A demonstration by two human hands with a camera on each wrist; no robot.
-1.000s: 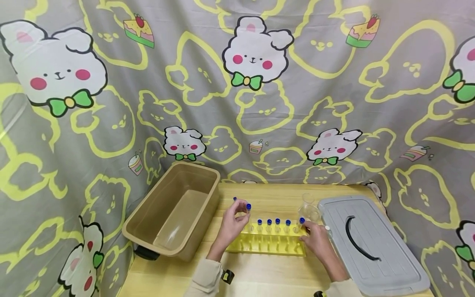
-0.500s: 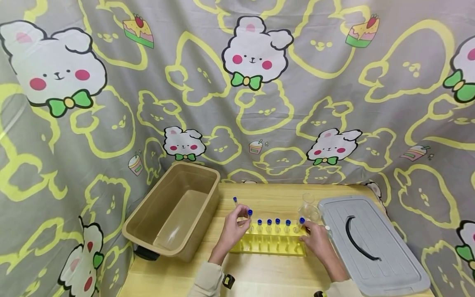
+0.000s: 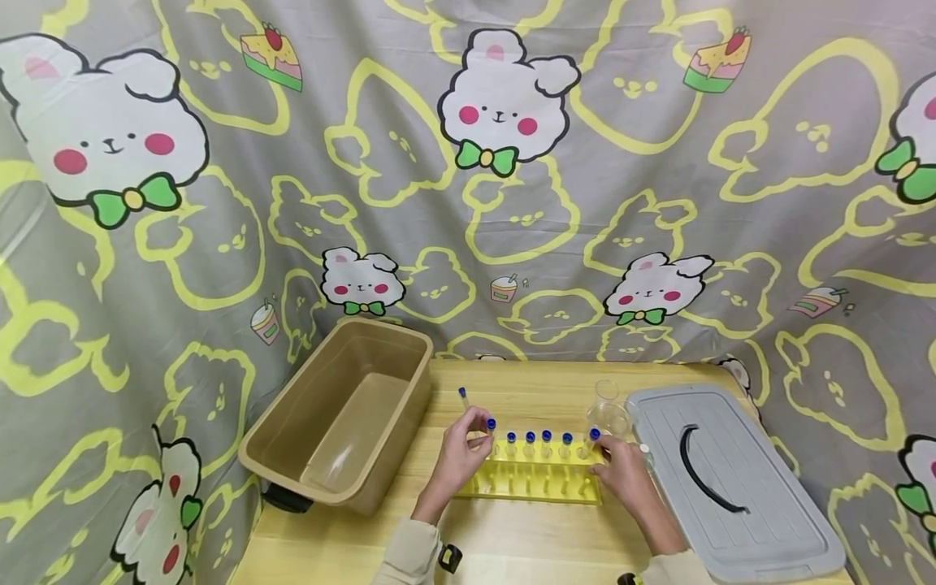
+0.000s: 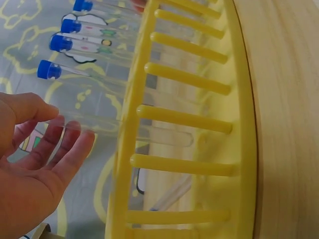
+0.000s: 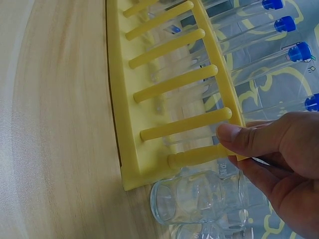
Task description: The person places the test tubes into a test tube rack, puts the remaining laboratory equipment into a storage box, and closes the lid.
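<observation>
1. Near edge of counter [image 3: 534,543] cut off by the frame bottom, both sleeves [image 3: 413,548] too. Plain wood shows between forearms, up to the rack: room there.
2. Yellow rack [image 3: 537,469]: upright, long axis roughly along counter's far edge.
3. Right grip [image 3: 626,467]: thumb and fingers pinching rack's right end.
4. Left grip [image 3: 461,451]: pinching the held tube [image 4: 164,135] near its top. Tube sits in rack, left of the other capped ones; long axis near upright, blue cap up, rounded end down. Cap hidden in left wrist view.
5. Loose tube [image 3: 462,392] behind rack, cap toward far edge; lower part hidden by left grip in head view.
6. Clear glassware [image 5: 189,199] beyond rack's right end; outlines hard to make out.
7. Grey lid [image 3: 756,455] along counter's right side, brown bin [image 3: 387,463] along left; forearm fills the bin–rack gap.
8. Wood strip behind rack, then far edge and curtain [image 3: 526,203].
</observation>
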